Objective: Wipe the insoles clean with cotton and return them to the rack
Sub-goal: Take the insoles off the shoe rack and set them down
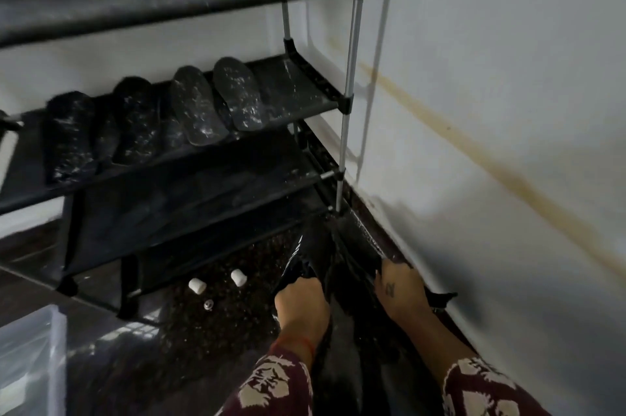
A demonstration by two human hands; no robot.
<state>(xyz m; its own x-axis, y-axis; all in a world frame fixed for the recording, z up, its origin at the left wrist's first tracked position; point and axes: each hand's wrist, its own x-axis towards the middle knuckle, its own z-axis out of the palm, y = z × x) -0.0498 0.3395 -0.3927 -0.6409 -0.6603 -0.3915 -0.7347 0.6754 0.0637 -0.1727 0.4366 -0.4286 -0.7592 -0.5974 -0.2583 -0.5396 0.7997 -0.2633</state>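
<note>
Dusty insoles (200,107) lie on the rack (298,90), above both hands (301,300) (399,290) gripping black bag (325,253).

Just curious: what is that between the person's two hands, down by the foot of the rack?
In the head view, a crumpled black cloth or bag stretches between the left hand and right hand; both grip it.

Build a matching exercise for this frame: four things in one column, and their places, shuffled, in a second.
Things:
1. insoles
2. white rolls
3. black cloth
4. brown streak

Places:
A. on the wall
B. gripped by the left hand and right hand
C. on the rack's middle shelf
D. on the floor before the rack

Pairs: 1-C, 2-D, 3-B, 4-A
</note>
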